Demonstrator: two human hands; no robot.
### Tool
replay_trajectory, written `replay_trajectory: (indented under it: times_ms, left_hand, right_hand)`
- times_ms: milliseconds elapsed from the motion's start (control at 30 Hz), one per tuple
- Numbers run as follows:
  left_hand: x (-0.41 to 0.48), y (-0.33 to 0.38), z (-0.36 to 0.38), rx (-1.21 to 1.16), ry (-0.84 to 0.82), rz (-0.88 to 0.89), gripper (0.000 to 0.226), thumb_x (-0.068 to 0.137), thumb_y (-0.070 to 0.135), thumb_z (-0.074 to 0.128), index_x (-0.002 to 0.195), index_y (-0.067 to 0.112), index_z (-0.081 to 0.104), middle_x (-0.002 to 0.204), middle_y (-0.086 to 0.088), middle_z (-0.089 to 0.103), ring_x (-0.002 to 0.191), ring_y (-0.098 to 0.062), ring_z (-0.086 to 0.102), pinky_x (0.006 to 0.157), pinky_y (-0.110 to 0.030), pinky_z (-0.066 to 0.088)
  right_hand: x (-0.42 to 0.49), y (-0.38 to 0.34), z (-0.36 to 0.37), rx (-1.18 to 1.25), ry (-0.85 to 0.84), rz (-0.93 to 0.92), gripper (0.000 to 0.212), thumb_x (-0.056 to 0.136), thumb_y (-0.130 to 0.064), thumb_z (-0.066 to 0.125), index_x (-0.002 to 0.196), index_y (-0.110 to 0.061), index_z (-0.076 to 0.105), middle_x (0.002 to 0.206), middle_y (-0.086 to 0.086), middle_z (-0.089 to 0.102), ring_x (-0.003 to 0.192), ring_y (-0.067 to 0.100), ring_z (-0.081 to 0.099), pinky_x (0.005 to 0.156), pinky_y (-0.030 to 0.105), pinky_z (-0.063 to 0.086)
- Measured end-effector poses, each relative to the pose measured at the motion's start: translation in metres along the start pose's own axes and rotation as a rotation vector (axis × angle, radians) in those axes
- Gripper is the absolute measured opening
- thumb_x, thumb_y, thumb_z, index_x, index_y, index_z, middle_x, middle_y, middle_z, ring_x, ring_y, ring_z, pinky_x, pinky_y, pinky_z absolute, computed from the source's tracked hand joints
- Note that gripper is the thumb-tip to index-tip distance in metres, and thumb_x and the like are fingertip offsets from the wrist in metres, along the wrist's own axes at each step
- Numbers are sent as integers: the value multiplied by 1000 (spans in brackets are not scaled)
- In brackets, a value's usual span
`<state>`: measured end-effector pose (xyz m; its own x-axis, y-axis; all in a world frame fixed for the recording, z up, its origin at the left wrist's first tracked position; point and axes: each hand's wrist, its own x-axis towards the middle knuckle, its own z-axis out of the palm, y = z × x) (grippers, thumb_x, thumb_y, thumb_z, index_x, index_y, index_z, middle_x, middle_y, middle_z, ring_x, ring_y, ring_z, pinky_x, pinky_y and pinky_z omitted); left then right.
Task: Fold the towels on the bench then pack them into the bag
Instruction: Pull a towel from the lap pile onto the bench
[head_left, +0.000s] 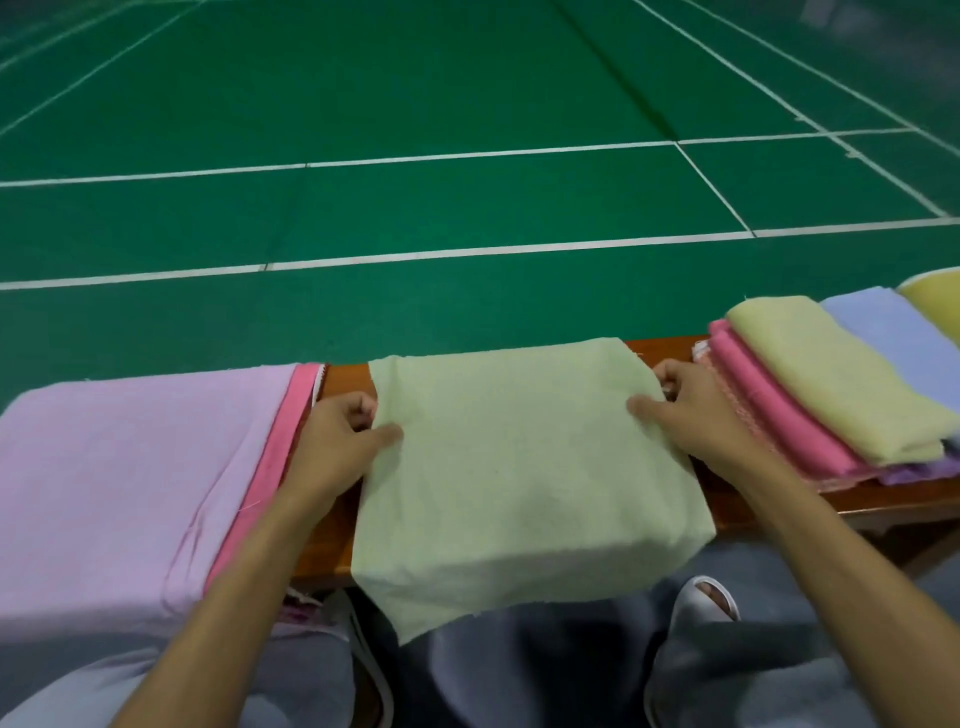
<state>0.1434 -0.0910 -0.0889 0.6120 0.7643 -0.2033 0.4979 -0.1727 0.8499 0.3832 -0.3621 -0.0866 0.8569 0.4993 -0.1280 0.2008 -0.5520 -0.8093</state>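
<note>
Nearest the lens, grey trouser legs (519, 680) and a pale grey open-toed slipper (696, 618), overhung by the loose hem of a pale green rectangular cloth towel (519, 467). Spread flat across a reddish-brown wooden bench (345, 379) and spilling past its near edge. Pinched at its left edge by the left hand (337, 436), thumb on top, fingers curled beneath; clamped the same way at its right edge by the right hand (691, 410). Reads as the folding step, mid-towel: laid out and squared, not yet halved. Calls next for lifting both gripped edges together and carrying one half over the other, corners kept matched against sagging and skew. Just left, on the bench, a broad lilac cloth towel (130, 467) over a pink cloth towel (291, 415) seen only as a strip. Just right, a stack of folded cloths: a yellow-green folded towel (831, 379) atop pink folded towels (769, 415), a light blue folded towel (893, 332) behind. No bag anywhere in view, so nothing to say of its contents; packing seemingly not begun. Beyond, green court flooring (467, 104).
</note>
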Motion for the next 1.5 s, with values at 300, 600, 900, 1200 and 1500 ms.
replay_trajectory:
  times_ms: [300,600,900,1200,1500]
  left_hand:
    - [-2,15,-32,-429,-140,-48,42,84,-6,76,120,15,71,97,13,79,97,-22,76,81,-39,64]
    - [-2,13,-63,-147,-167,86,34,84,0,78,114,13,75,91,-14,79,93,-27,78,88,-37,62]
    - [-6,23,-67,219,104,268,23,73,20,92,94,23,81,72,6,76,66,-9,72,59,-16,56]
    - [5,27,-65,-76,-112,-5,16,96,15,70,89,2,63,72,-24,73,48,-20,66,44,-20,48]
    - [31,50,-52,-930,-98,339,14,94,4,64,91,17,60,110,-14,75,110,-25,70,107,-38,52]
  right_hand:
    - [0,-3,-20,651,-219,-41,56,95,-2,64,144,-26,51,117,13,75,100,27,75,77,34,62]
    - [-18,-16,-51,447,-214,-41,32,89,2,71,119,-8,73,109,12,78,107,29,73,94,36,59]
    - [-20,-24,-52,207,-97,-152,24,80,-8,83,104,-11,81,91,5,80,92,18,75,89,31,60]
    - [-1,-33,-46,21,50,-214,11,89,-19,79,81,-12,77,56,11,67,48,23,49,54,28,41]
    - [25,-75,-31,959,32,-350,19,95,-11,66,89,-18,49,101,9,78,96,25,76,87,38,60]
